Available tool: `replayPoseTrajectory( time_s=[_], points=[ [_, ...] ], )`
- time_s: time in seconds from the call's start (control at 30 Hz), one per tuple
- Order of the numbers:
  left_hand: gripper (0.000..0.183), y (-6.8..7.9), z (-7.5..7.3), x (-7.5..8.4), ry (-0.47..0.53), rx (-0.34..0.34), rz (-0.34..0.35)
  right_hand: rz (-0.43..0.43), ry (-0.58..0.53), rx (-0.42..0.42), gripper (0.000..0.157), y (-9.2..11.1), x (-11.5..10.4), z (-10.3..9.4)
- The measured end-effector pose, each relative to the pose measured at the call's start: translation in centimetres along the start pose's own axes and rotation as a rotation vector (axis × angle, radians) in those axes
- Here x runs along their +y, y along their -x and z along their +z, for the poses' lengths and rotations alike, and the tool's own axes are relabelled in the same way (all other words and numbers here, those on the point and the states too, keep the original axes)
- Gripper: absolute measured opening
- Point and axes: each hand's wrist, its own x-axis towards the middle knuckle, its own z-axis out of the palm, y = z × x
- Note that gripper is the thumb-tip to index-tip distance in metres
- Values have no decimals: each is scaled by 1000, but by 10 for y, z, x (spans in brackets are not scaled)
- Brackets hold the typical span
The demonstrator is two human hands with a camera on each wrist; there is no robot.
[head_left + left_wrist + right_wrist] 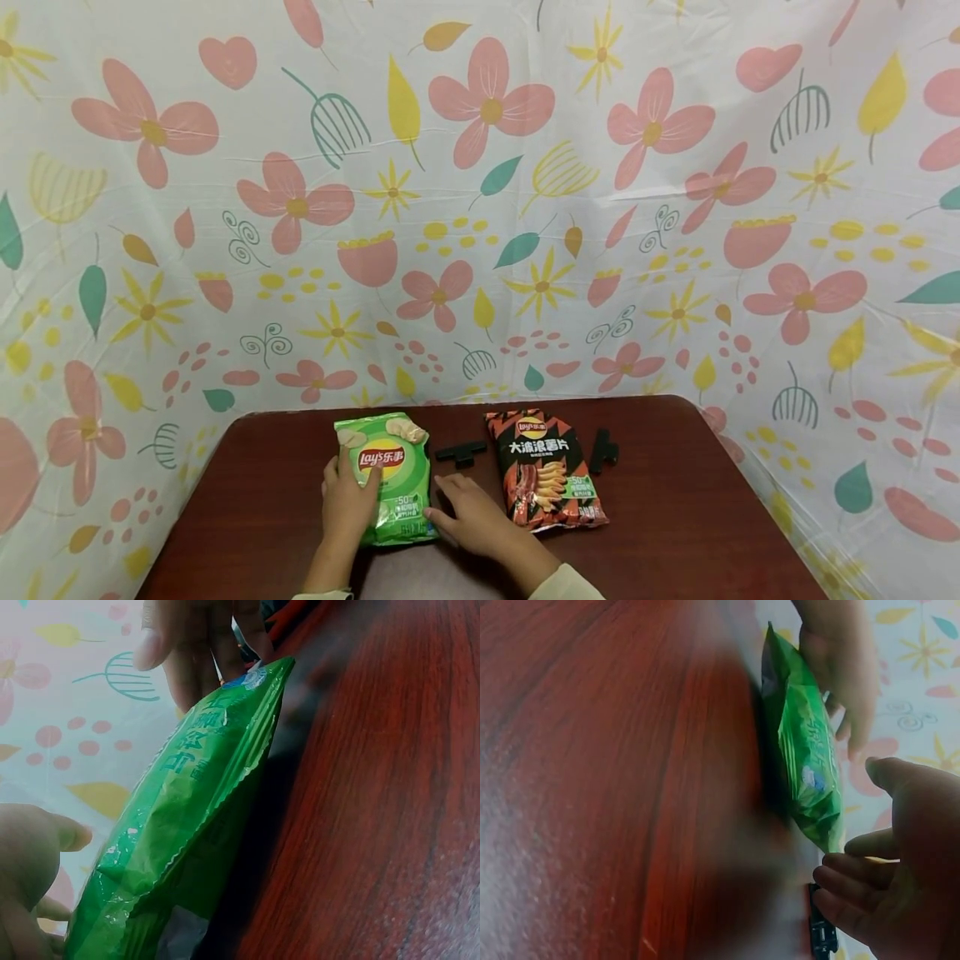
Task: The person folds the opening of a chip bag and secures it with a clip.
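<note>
A green Lay's chip bag [397, 487] lies face up on the dark red-brown table. At its left side, my left hand [347, 500] reaches over the edge with thumb and fingers spread, and the left wrist view shows the thumb apart from the index finger. Beside the lower right edge of the bag is my right hand [476, 517], its fingers extended and loosely bent. In the right wrist view, the right fingertips [840, 874] come close to the bag's corner; whether they touch it I cannot tell.
To the right lies a black and red Lay's chip bag [547, 471]. One black T-shaped piece [461, 453] sits between the bags, another black piece [603, 451] right of the red bag. A flower-print cloth [480, 250] hangs behind the table [675, 533].
</note>
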Motion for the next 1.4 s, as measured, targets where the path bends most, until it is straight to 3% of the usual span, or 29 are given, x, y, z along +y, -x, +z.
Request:
replayPoseTrajectory(
  time_s=[0.23, 1.4],
  points=[
    [78, 2, -2, 1, 14, -2, 14, -14, 25, 11, 68, 0, -3, 5],
    [78, 4, -2, 3, 88, -2, 15, 70, -206, -43, 73, -2, -9, 7]
  ],
)
